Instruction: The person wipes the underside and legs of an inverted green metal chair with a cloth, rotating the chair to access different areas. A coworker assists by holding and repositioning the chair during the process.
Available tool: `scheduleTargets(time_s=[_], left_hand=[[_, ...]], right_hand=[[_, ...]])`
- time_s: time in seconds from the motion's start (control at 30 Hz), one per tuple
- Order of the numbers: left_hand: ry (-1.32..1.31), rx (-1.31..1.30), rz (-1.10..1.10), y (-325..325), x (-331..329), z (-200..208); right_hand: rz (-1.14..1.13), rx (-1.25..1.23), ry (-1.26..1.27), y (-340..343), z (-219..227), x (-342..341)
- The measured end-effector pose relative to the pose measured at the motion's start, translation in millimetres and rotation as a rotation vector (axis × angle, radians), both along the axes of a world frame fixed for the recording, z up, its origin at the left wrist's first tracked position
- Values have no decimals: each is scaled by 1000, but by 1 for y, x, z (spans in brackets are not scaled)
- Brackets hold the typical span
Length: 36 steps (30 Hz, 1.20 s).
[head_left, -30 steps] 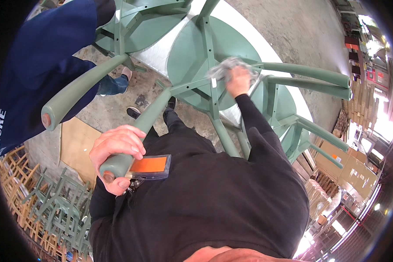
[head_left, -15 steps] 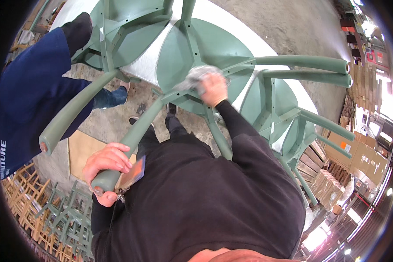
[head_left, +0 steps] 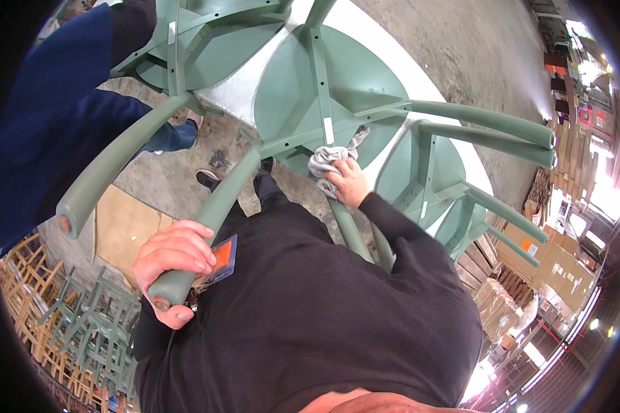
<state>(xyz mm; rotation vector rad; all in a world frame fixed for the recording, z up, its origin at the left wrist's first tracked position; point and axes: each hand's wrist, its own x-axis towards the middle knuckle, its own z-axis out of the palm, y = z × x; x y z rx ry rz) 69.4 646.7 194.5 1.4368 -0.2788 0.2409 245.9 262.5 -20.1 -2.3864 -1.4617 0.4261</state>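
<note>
An upturned green chair rests seat-down on a white-topped table, its underside frame and legs facing me. My left hand is wrapped round one of its legs, close to the leg's end. In my right hand is a crumpled grey cloth, gripped and pressed on the frame where the near right leg joins it. One end of the cloth trails up over the seat's underside. A pale label strip sits on the crossbar just above the cloth.
More upturned green chairs stand left and right on the white tabletop. A person in dark blue stands at the left. Stacked chair frames are at lower left, cardboard boxes at right.
My right hand and the cloth have moved down and slightly right, from the crossbar to the leg joint. My left hand keeps its hold on the leg.
</note>
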Motion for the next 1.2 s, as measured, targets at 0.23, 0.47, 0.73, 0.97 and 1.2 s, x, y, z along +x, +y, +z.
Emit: scheduleTargets(time_s=[0.23, 0.47, 0.73, 0.97, 1.2], left_hand=[[-9, 14, -25, 4, 5, 4], [-21, 14, -44, 5, 13, 4], [-124, -26, 28, 2, 3, -9], [-61, -16, -64, 11, 10, -2], [-93, -7, -22, 5, 5, -12]], right_hand=[[-383, 181, -383, 129, -36, 155], [-439, -31, -360, 163, -15, 184], [-215, 7, -333, 71, -11, 70], [-284, -209, -498, 210, -3, 206], [346, -635, -216, 197, 12, 125]])
